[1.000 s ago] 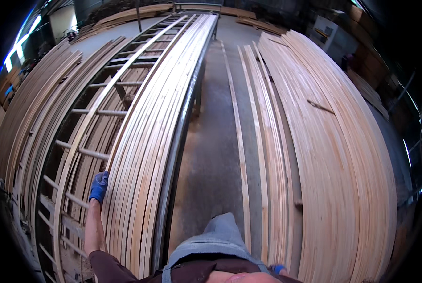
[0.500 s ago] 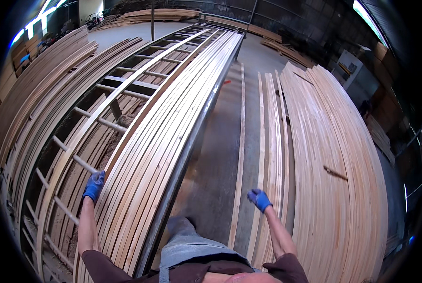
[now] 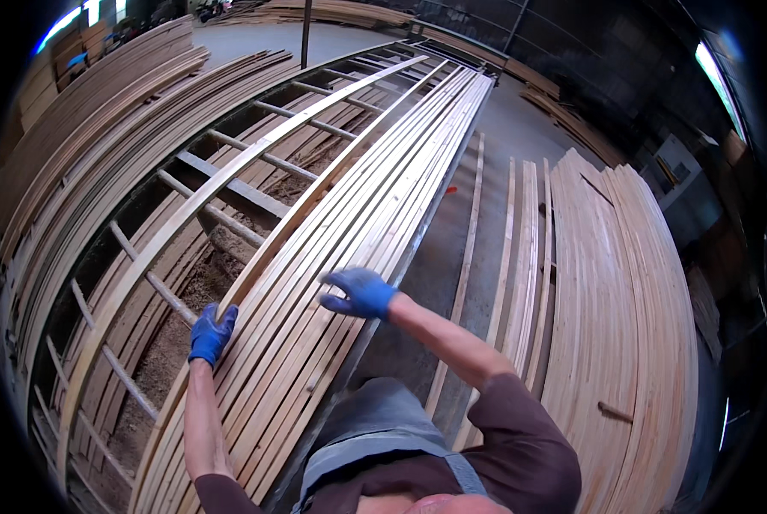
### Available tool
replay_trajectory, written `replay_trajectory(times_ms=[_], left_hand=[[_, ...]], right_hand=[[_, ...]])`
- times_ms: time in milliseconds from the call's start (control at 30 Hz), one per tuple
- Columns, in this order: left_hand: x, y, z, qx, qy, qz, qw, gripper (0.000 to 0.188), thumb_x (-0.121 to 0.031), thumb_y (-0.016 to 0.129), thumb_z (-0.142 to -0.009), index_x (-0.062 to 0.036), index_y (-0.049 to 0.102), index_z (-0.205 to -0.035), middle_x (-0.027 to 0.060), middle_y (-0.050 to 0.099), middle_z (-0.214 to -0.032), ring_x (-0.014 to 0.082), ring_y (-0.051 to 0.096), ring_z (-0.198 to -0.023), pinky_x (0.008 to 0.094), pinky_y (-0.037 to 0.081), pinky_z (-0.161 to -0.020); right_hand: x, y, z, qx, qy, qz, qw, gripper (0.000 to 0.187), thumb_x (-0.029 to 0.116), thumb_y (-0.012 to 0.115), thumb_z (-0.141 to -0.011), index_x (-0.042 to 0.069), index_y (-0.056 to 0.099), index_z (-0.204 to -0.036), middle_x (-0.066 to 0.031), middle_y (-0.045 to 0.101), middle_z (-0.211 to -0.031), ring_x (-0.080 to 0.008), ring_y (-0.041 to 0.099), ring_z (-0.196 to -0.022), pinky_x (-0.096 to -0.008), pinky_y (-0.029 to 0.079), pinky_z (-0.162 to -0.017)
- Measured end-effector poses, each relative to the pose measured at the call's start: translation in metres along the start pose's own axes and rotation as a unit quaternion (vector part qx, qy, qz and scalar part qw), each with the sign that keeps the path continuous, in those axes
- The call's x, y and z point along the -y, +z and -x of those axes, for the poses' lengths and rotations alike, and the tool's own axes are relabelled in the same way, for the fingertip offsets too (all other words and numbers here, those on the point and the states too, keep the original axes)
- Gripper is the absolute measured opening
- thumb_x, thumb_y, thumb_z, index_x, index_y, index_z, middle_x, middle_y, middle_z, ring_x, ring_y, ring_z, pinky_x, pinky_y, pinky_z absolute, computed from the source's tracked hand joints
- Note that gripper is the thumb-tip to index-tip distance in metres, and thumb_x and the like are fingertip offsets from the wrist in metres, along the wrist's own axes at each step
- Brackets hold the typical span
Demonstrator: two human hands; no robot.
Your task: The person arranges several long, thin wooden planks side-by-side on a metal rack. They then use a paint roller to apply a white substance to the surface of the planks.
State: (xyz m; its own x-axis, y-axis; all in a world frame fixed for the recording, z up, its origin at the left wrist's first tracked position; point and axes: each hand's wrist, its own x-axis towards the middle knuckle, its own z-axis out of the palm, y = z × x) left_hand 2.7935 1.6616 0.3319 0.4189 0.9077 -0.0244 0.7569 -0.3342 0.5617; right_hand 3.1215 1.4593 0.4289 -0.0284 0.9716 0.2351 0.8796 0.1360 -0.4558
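My left hand (image 3: 212,334): on edge strip (image 3: 272,251), grip unclear | my right hand (image 3: 359,293): half-open, empty, above strips (image 3: 349,240) | roller frame (image 3: 171,298) beneath

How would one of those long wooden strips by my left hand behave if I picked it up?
One strip would probably flex, being very long and narrow. It's unlikely to roll, since its sides look flat. Neighbouring strips packed alongside might rub against it.

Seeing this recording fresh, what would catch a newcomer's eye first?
Probably the bright row of long wooden strips running diagonally through the middle. Both hands wear vivid blue: the left hand at the row's left edge, the right hand over its right part. A broad pale board stack lies at right.
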Motion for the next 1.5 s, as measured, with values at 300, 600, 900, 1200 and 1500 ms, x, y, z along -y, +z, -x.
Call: replay_trajectory(times_ms=[300,600,900,1200,1500], left_hand=[[-0.031,0.039,-0.021,-0.142,-0.069,-0.071,0.985,0.05,-0.05,0.063,-0.09,-0.0009,0.069,-0.096,0.0248,0.068,-0.096,0.0422,0.064,-0.092,0.0452,0.05,-0.082],[-0.073,0.056,0.023,-0.176,-0.034,-0.083,0.98,0.025,-0.028,0.065,-0.091,-0.0034,0.07,-0.087,0.0195,0.069,-0.085,0.0381,0.066,-0.08,0.044,0.051,-0.074],[-0.07,0.062,0.01,-0.145,-0.095,-0.074,0.982,0.032,-0.03,0.059,-0.094,-0.0012,0.068,-0.085,0.0221,0.066,-0.081,0.0387,0.064,-0.076,0.0439,0.049,-0.069],[-0.071,0.013,-0.027,0.091,-0.125,-0.062,0.986,0.035,-0.039,0.064,-0.09,-0.004,0.071,-0.088,0.0234,0.067,-0.082,0.039,0.067,-0.08,0.0449,0.051,-0.071],[-0.015,0.004,0.033,0.054,-0.151,-0.051,0.986,0.036,-0.038,0.062,-0.09,-0.0037,0.07,-0.084,0.0266,0.066,-0.08,0.0426,0.066,-0.076,0.0493,0.051,-0.069]], right_hand=[[-0.171,0.032,-0.238,0.203,-0.01,0.172,0.964,0.06,0.06,0.04,-0.09,0.013,0.074,-0.104,-0.0143,0.071,-0.109,-0.0325,0.063,-0.108,-0.0497,0.042,-0.096],[-0.199,0.019,-0.191,0.176,-0.096,0.101,0.974,0.057,0.054,0.041,-0.091,0.009,0.073,-0.076,-0.0142,0.07,-0.081,-0.034,0.065,-0.085,-0.0487,0.043,-0.079],[-0.205,0.025,-0.222,0.212,-0.108,0.072,0.969,0.063,0.056,0.038,-0.094,0.007,0.071,-0.07,-0.0161,0.068,-0.074,-0.0368,0.065,-0.074,-0.0483,0.047,-0.068],[-0.254,0.002,-0.265,0.304,-0.002,0.182,0.935,0.08,0.068,0.024,-0.093,0.006,0.075,-0.083,-0.0177,0.07,-0.083,-0.0367,0.068,-0.084,-0.0454,0.051,-0.079],[-0.192,0.024,-0.256,0.269,-0.184,0.083,0.942,0.068,0.067,0.045,-0.088,0.005,0.073,-0.081,-0.018,0.07,-0.079,-0.0386,0.067,-0.085,-0.0496,0.049,-0.078]])
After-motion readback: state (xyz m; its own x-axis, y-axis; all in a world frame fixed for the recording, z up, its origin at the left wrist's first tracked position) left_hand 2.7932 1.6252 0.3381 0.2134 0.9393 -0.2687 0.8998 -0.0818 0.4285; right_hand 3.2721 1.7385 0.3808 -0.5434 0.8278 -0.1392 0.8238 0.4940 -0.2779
